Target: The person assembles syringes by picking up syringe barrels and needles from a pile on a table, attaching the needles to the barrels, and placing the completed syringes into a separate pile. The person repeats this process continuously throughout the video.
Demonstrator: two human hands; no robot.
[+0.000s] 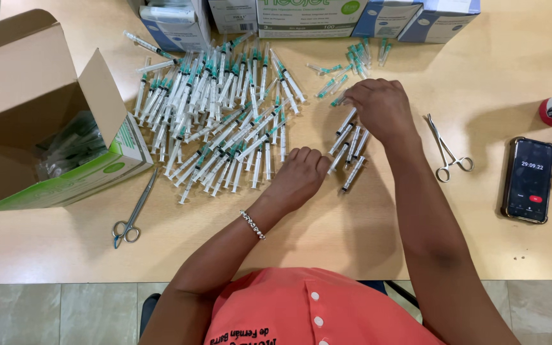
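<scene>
Left hand [298,176] beside syringe row [349,148], right hand [381,108] above.

This looks like a work room in a clinic or a medical supply place. A big heap of syringes [225,115] with green caps covers the middle of the desk [378,236]. Boxes of medical supplies [301,16] line the desk's far edge, and an open cardboard box [39,115] sits at its left edge. Metal clamp scissors [447,150] lie near the right side. The floor [46,313] has pale tiles.

Bright, even overhead light; soft shadows beneath arms; sharp focus, slight edge distortion.
</scene>
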